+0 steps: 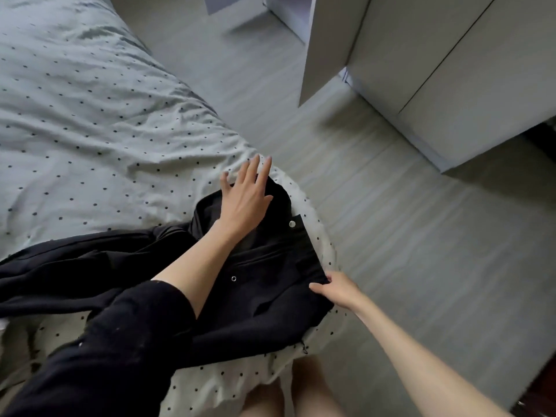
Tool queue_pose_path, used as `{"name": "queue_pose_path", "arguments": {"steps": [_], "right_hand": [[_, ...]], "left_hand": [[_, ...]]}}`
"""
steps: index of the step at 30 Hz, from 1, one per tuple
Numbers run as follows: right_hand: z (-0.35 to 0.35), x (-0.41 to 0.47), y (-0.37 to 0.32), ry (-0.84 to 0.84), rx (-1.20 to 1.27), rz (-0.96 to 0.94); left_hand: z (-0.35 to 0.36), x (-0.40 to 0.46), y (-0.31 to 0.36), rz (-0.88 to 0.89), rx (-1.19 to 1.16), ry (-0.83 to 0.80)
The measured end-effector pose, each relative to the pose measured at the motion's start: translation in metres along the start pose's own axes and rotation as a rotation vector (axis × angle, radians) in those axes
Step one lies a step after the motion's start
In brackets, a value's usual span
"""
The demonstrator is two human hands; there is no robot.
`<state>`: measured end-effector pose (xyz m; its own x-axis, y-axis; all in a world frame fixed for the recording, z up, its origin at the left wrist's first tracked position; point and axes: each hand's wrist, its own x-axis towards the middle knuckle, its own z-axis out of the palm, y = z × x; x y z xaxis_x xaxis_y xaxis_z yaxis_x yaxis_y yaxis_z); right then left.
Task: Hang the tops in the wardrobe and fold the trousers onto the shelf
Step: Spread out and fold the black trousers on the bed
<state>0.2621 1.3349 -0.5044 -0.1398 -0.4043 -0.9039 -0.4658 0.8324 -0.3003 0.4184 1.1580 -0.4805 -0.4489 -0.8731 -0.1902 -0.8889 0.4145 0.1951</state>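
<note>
Black trousers (264, 266) lie limp at the bed (90, 115) corner, soft, floppy and light, best gripped at the waistband; left hand (245, 197) presses flat with straight fingers, right hand (335, 288) pinches the waistband edge.

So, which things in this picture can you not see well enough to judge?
- Black trousers, head view: the left hand and forearm hide the middle; the legs run out at the left edge.
- Wardrobe: cut off at the top edge; its open door hides the inside, so no shelf or rail shows.
- Right hand: it pinches the waistband edge; the fingertips are under the cloth.
- Any tops: none visible on the bed.
</note>
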Motion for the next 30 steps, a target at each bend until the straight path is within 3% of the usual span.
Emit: {"name": "queue_pose_path", "arguments": {"steps": [3,9,13,16,19,23,26,30], "right_hand": [[-0.005,-0.003,0.014,-0.132,0.137,-0.013],[-0.006,-0.005,0.022,-0.291,0.331,0.146],[-0.017,-0.009,0.006,-0.28,0.186,0.181],[-0.036,-0.013,-0.013,-0.096,-0.118,0.132],[-0.07,-0.025,-0.036,0.253,-0.399,0.075],[-0.124,-0.04,-0.069,0.673,-0.646,-0.073],[-0.158,-0.046,-0.092,0.866,-0.774,-0.199],[-0.188,-0.047,-0.121,0.982,-0.861,-0.418]], "left_hand": [[0.014,0.018,0.009,0.014,0.087,-0.106],[0.039,0.009,0.005,-0.012,0.228,-0.09],[0.031,0.014,-0.011,0.04,0.247,-0.108],[0.015,0.016,-0.011,-0.008,0.141,-0.124],[-0.01,0.016,-0.011,-0.168,-0.032,-0.128],[-0.044,0.009,-0.018,-0.101,0.07,-0.211],[-0.063,0.01,-0.02,-0.011,0.115,-0.299],[-0.076,0.015,-0.008,-0.069,0.134,-0.272]]}}
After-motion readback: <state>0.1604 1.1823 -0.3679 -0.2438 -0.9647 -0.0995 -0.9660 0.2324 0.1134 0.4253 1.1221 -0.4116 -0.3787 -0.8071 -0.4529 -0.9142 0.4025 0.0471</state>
